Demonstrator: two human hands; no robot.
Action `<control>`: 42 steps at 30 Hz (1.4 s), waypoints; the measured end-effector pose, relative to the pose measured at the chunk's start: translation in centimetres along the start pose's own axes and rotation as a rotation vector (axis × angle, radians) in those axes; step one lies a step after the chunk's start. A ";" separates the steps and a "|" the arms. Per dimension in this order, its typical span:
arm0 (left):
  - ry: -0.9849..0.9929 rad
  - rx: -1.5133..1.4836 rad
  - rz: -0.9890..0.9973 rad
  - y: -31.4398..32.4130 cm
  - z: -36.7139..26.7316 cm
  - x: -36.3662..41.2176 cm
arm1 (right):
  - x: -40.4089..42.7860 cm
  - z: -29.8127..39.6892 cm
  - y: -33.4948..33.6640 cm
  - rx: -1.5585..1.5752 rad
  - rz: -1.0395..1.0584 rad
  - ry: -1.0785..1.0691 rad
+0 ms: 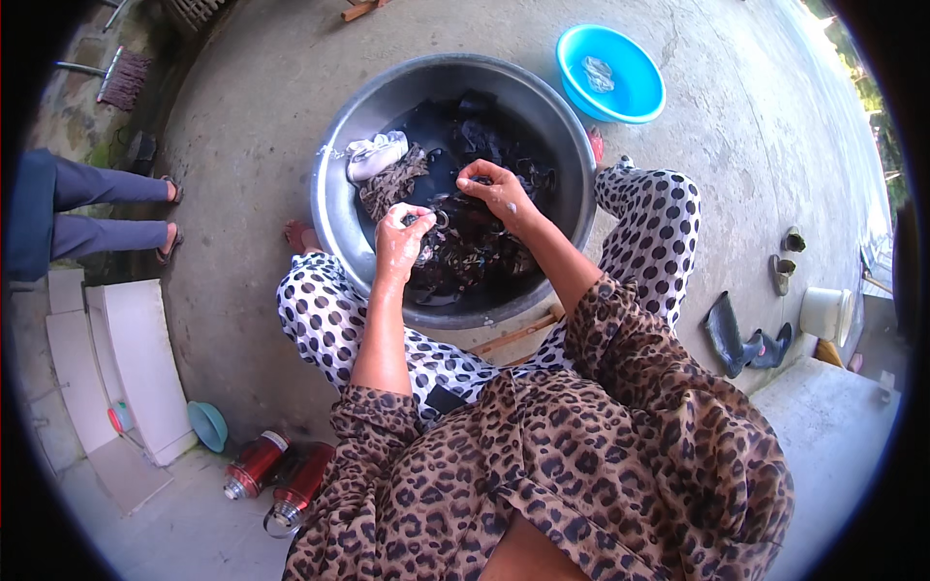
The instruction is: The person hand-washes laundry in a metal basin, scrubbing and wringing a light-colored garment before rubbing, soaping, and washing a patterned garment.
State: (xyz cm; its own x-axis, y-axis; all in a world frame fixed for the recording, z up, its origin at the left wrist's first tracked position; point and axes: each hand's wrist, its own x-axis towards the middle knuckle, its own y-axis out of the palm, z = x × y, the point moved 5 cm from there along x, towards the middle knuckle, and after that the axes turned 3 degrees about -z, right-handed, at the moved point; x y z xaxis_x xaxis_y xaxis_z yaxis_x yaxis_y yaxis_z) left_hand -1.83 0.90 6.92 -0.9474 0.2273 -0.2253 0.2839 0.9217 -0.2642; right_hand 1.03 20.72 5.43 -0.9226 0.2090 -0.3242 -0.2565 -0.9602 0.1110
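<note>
A large metal basin [334, 145] stands before me, holding dark water and soaked clothes [472, 247]. My left hand [399, 240], wet with suds, is over its near left part. Its fingers pinch a small dark item, with a ring-like loop [442, 218] showing beside the fingertips; what it is cannot be made out. To the right, my right hand [498, 192] hovers above the dark clothes, thumb and forefinger curled close together. Whether anything thin is between them is unclear. A white cloth [378, 155] and a brown patterned cloth [392, 181] rest against the basin's left inner wall.
A blue plastic basin [636, 87] with a pale wad inside stands beyond the metal one. Another person's legs [109, 210] are at the left. Two red vacuum flasks [258, 461] lie near a green bowl [208, 426]. Boots [726, 334] and a white bucket [826, 314] are at right.
</note>
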 end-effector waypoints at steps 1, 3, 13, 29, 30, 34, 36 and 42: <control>0.001 -0.001 0.000 0.0 0.5 0.2 | -0.3 0.0 0.2 -0.001 0.000 -0.001; -0.274 -0.283 -0.008 0.1 2.0 0.4 | -1.1 1.2 0.7 -0.256 0.016 -0.308; -0.467 -0.501 0.067 0.5 0.7 -0.5 | -2.2 0.2 2.4 -0.231 0.137 0.116; -0.005 -0.057 0.171 0.8 -1.4 -0.6 | -1.9 0.1 2.6 -0.152 0.187 0.070; -0.004 -0.060 0.138 0.8 -1.6 -0.6 | -1.7 -0.1 2.5 -0.147 0.188 0.052; -0.047 -0.042 0.151 0.8 -1.3 -0.4 | -1.1 -0.8 2.2 -0.190 0.196 0.025; -0.059 -0.075 0.168 0.8 -1.3 -0.4 | -0.9 -0.8 2.1 -0.213 0.212 0.018; -0.134 -0.157 0.160 0.8 -0.5 -0.3 | -1.3 0.3 2.5 -0.271 0.274 -0.036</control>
State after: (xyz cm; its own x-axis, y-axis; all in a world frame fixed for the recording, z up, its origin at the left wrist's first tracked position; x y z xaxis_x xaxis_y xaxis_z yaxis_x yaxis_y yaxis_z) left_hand -1.42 1.76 7.28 -0.8613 0.3401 -0.3774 0.3924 0.9172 -0.0690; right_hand 1.56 18.13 6.40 -0.9570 -0.0608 -0.2837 0.0825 -0.9945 -0.0651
